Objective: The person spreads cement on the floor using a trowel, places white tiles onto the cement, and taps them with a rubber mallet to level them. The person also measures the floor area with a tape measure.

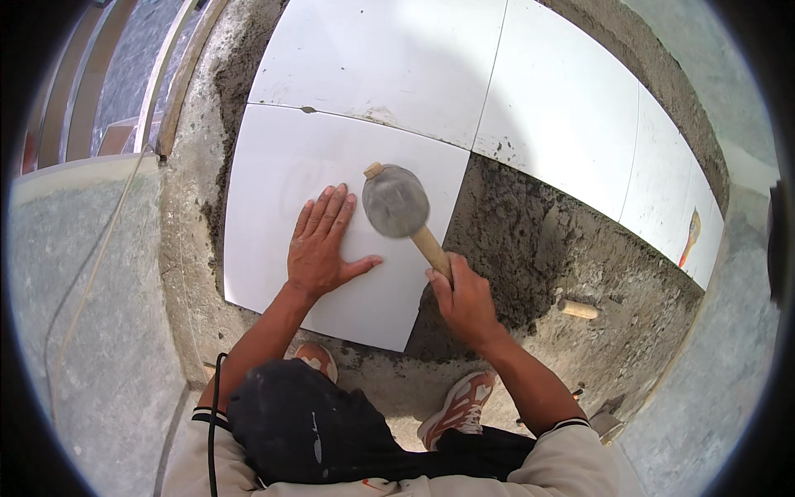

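My right hand [466, 303] grips the wooden handle of a rubber mallet [396, 203], fingers wrapped round it. The mallet's grey head is over the white floor tile [348, 311] nearest me; whether it touches the tile I cannot tell. My left hand [323, 240] lies flat on the same tile, left of the mallet head, its fingers stretched out and thumb spread. Beyond this tile are more white tiles [373, 50], with a small dark leaf-shaped bit [308, 109] on the joint between them.
Wet grey mortar [509, 240] lies bare right of the near tile. A short wooden handle [577, 309] sticks out at the mortar's edge. Another tool [691, 236] rests on the far right tiles. Grey walls [91, 306] flank me; slatted bars [87, 83] stand at upper left. My shoes [457, 406] are close to the tile.
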`<action>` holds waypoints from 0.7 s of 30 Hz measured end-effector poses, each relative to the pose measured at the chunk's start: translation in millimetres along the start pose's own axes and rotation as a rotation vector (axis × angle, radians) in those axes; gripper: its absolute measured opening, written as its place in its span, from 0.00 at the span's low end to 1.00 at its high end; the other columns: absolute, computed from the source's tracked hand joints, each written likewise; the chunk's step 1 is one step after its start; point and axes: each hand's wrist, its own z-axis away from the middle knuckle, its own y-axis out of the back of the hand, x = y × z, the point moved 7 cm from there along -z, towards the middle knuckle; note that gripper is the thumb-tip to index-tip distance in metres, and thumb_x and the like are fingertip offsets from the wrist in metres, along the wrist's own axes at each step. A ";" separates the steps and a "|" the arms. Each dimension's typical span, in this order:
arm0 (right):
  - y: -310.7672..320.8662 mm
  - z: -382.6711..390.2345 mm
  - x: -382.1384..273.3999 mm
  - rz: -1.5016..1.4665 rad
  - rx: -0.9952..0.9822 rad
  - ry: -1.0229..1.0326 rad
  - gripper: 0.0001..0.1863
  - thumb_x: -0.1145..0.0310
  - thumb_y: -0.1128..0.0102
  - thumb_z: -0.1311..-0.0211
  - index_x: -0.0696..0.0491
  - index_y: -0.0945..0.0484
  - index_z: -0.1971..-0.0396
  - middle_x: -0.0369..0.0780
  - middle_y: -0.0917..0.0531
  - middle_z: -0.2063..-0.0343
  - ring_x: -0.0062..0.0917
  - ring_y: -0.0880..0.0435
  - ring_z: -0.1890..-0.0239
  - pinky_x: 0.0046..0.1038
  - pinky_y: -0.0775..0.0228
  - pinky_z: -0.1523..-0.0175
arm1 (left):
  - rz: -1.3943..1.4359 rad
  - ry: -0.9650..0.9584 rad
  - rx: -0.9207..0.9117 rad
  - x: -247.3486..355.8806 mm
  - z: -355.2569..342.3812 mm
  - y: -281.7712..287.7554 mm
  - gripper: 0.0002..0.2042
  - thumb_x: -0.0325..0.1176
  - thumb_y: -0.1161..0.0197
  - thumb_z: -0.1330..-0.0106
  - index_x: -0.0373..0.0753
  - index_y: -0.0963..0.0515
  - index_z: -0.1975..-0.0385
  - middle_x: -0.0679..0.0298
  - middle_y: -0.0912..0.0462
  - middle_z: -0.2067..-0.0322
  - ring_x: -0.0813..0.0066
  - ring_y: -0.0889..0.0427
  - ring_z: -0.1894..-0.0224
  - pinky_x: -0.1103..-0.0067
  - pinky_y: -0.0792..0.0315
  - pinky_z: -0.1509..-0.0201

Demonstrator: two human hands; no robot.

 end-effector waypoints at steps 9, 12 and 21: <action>0.0 -2.7 -3.6 0.072 0.008 0.075 0.19 0.58 0.38 0.24 0.59 0.26 0.49 0.56 0.14 0.68 0.56 0.13 0.67 0.49 0.20 0.64 | -0.031 -0.026 0.012 -0.1 1.4 -2.2 0.55 0.73 0.33 0.41 0.40 0.40 0.22 0.57 0.41 0.21 0.61 0.47 0.18 0.60 0.54 0.15; -4.0 -2.9 3.2 0.045 0.039 0.051 0.20 0.58 0.38 0.24 0.60 0.26 0.48 0.57 0.14 0.68 0.56 0.13 0.67 0.49 0.21 0.64 | -0.039 -0.030 0.005 0.2 0.9 -1.8 0.55 0.73 0.33 0.41 0.39 0.40 0.22 0.57 0.41 0.21 0.61 0.47 0.18 0.60 0.54 0.15; -29.8 38.5 6.4 -0.171 0.044 -0.079 0.21 0.56 0.40 0.23 0.61 0.26 0.47 0.55 0.15 0.69 0.51 0.11 0.65 0.45 0.21 0.60 | -0.026 -0.030 0.005 5.9 8.4 0.7 0.55 0.73 0.34 0.41 0.39 0.41 0.21 0.56 0.43 0.20 0.61 0.49 0.17 0.61 0.56 0.15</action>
